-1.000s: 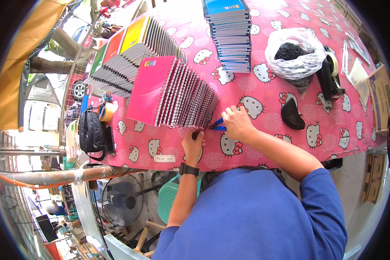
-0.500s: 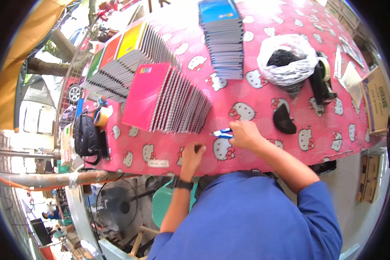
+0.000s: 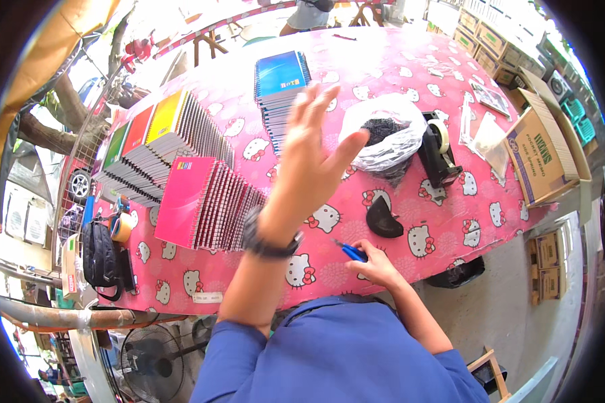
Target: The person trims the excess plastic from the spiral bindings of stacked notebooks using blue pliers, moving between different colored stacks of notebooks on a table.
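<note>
My left hand (image 3: 306,168), a dark watch (image 3: 269,235) on its wrist, is raised over the table with fingers spread and nothing in it. It hides part of the blue spiral notebook stack (image 3: 281,74). Low over the near table edge, my right hand (image 3: 376,265) is closed around small blue-handled pliers (image 3: 353,252), their tip pointing up and left. Left of my left forearm stands a stack of pink spiral notebooks (image 3: 188,201). Behind it are stacks with yellow (image 3: 168,117), red (image 3: 138,129) and green (image 3: 116,148) covers.
A white plastic bag (image 3: 383,158) holding black coils sits right of centre, beside a black tape dispenser (image 3: 438,158). Nearer lies a black curved object (image 3: 383,218). A cardboard box (image 3: 541,151) stands at the right; a black bag (image 3: 102,255) and tape roll (image 3: 121,228) are at the left.
My left hand has risen from the near table edge, up and forward, with its fingers opening out. My right hand keeps the pliers, now nearer my body. The view has shifted.
</note>
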The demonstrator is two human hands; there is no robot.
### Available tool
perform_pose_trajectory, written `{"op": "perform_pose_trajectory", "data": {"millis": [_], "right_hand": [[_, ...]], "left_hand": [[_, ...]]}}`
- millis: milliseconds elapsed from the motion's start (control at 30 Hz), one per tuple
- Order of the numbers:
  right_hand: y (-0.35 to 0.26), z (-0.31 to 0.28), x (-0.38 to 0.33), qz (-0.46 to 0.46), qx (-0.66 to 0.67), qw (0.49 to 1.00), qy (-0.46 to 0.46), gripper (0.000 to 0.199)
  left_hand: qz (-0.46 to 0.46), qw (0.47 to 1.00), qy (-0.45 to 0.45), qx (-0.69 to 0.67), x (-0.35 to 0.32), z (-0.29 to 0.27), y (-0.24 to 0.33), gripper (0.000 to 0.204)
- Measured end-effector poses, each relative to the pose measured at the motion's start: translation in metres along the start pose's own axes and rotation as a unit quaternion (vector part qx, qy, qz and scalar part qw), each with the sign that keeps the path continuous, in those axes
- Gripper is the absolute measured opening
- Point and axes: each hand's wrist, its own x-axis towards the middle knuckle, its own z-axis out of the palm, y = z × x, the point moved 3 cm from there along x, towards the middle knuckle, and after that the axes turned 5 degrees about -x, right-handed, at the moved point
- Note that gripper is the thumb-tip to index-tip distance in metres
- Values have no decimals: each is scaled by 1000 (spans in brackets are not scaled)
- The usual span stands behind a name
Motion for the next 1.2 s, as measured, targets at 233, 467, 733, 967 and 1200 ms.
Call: {"op": "perform_pose_trajectory", "data": {"millis": [233,467,733,967,1200], "right_hand": [[-41,23,15,-90,222,960,-146,50],[-155,28,28,-384,128,910,-85,52],[-215,35,28,-598,-14,797,81,54],[-205,43,35,-501,80,859,-76,47],[-202,45,33,-474,131,859,-143,45]], "left_hand": [[-100,965,45,240,-48,-176,41,92],[-371,866,-174,286,-75,-181,-26,130],[-343,894,-137,256,-82,-179,-37,114],[-327,875,-153,321,-88,-174,-42,112],[-309,873,-149,346,-90,-173,-43,108]]}}
